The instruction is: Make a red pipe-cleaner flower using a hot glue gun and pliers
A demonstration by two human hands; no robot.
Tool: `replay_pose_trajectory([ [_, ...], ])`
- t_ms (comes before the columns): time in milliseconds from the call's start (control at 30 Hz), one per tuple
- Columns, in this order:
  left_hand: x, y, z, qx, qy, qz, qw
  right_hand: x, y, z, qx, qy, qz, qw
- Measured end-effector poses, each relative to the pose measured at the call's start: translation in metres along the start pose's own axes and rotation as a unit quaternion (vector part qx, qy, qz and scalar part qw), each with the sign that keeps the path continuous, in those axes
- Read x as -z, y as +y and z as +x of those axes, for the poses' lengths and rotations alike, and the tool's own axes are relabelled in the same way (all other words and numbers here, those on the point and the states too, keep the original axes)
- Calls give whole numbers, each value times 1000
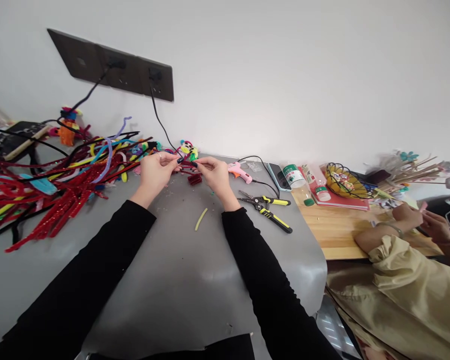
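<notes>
My left hand (156,172) and my right hand (214,175) are close together over the far side of the grey table. Both pinch a short dark red pipe cleaner (187,164), which stretches between my fingertips. Just below it lies a dark red folded piece (195,179). Behind my fingers sits a small colourful pipe-cleaner figure (186,148). A pink hot glue gun (240,172) rests right of my right hand, with yellow-and-black pliers (268,207) nearer to me. Between my forearms is a short yellow-green pipe cleaner piece (201,219).
A heap of pipe cleaners (75,195), mostly red, spreads at left. Black cords run from the wall socket panel (135,75). A phone (279,176) and a bottle (298,182) are at right. A co-worker in a tan sleeve (408,275) works at the wooden table (333,235).
</notes>
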State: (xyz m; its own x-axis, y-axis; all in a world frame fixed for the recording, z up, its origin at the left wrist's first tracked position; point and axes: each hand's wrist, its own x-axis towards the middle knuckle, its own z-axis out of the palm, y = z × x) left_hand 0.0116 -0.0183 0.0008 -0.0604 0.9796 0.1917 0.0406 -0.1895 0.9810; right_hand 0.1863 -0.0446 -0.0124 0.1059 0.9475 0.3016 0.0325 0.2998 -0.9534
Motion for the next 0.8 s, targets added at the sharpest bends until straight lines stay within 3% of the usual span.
replay_pose_trajectory([
  [100, 0, 0, -2, -30, 1, 24, 999, 0, -2, -1, -11, 12, -12, 1000],
  [333, 11, 11, -11, -115, -80, 52, 989, 6, -8, -2, -49, 19, 16, 998],
  [633, 11, 8, -10, -179, -56, 91, 978, 14, -4, 0, -72, -25, 73, 994],
  [800, 9, 9, -12, -167, -44, 98, 980, 15, -2, 3, -74, -26, 81, 994],
])
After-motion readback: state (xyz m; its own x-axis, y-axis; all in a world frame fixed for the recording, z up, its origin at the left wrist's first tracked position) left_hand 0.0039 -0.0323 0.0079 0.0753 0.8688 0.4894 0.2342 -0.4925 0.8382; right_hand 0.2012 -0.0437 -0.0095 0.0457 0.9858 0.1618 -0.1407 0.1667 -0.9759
